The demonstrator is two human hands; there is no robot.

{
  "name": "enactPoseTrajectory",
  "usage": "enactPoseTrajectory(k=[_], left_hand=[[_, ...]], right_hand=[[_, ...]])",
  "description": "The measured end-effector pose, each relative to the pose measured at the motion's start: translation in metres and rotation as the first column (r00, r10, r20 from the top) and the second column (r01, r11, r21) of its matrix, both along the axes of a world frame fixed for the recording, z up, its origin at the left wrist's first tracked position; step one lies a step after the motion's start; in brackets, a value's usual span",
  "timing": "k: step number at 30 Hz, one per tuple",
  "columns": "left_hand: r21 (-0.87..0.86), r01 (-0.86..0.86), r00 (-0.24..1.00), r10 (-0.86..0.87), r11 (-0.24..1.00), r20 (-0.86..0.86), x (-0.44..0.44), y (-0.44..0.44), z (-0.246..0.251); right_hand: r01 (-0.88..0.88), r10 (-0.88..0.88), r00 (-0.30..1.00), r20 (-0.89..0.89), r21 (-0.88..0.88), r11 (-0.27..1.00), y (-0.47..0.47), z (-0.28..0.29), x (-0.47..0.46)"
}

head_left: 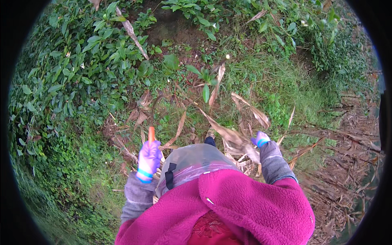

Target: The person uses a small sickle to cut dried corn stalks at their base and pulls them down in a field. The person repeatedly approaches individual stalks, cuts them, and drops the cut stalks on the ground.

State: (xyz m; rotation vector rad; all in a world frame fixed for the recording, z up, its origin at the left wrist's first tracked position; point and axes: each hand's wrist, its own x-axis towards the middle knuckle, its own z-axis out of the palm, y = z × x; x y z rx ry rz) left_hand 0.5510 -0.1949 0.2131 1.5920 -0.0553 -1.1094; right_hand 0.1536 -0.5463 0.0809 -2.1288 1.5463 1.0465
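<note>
My left hand (pixel 149 157), in a purple and white glove, is closed around the orange handle of a sickle (pixel 151 134). The sickle's dark, thin blade points away from me and curves right at its tip, hard to make out against the ground. My right hand (pixel 261 138), gloved alike, is at the right with its fingers curled. Dry corn leaves (pixel 228 131) lie close to its left, partly blurred. Whether the fingers grip any of them cannot be told. A clear plastic apron (pixel 196 156) covers my front below a magenta fleece (pixel 251 199).
Dense leafy green shrubs (pixel 88 58) fill the left and far side. A dry stalk (pixel 131 30) leans among them. Grass and weeds (pixel 275 88) cover the ground ahead, around a small broad-leaved plant (pixel 205 81). Flattened dry corn stalks (pixel 343 171) spread along the right.
</note>
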Motion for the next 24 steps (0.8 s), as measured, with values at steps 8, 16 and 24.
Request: enactPoseTrajectory(k=[8, 16, 24], left_hand=[[0.057, 0.073, 0.997, -0.073, 0.996, -0.004, -0.041, -0.039, -0.076], [0.266, 0.157, 0.952, -0.217, 0.951, 0.214, -0.049, -0.072, -0.156], [0.319, 0.155, 0.984, -0.175, 0.935, 0.034, -0.05, -0.14, -0.28]], right_hand=[[-0.41, 0.76, 0.312, 0.57, -0.641, 0.649, -0.016, 0.081, 0.272], [-0.648, 0.856, 0.516, 0.014, -0.647, 0.402, -0.123, 0.015, 0.364], [-0.764, 0.741, 0.623, -0.25, -0.396, 0.509, -0.182, -0.063, 0.29]])
